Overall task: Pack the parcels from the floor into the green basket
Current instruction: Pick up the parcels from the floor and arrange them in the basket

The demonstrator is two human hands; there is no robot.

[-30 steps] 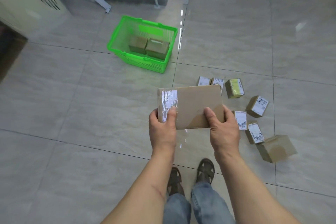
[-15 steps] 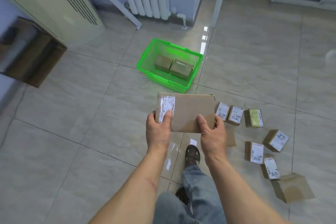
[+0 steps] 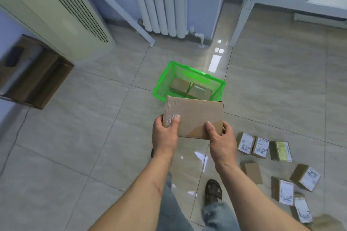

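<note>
Progress partway, judging by the count. Left to right:

Green basket [image 3: 158, 88] on the floor ahead, beyond the hands: two parcels [image 3: 179, 86] already inside, side by side, with room left around them.

Left hand [image 3: 165, 135] clamped on the near left corner of a flat cardboard parcel [image 3: 195, 118], thumb on top over the shiny tape. Right hand [image 3: 222, 138] clamped on the near right corner, thumb likewise on top. Parcel carried level between both, above the floor and short of the basket, its far edge overlapping the basket's near rim in view only. Not yet set down.

Further right, loose parcels [image 3: 259, 147] scattered on the floor [image 3: 75, 146]: two white-labelled ones touching, a yellow-labelled one [image 3: 281, 151] just beside, a plain brown one [image 3: 252, 172] nearer the feet, then about four more toward the lower right corner, the last cut off by the edge.

So: two packed, one in transit, roughly eight left. Most of the job remaining.
</note>
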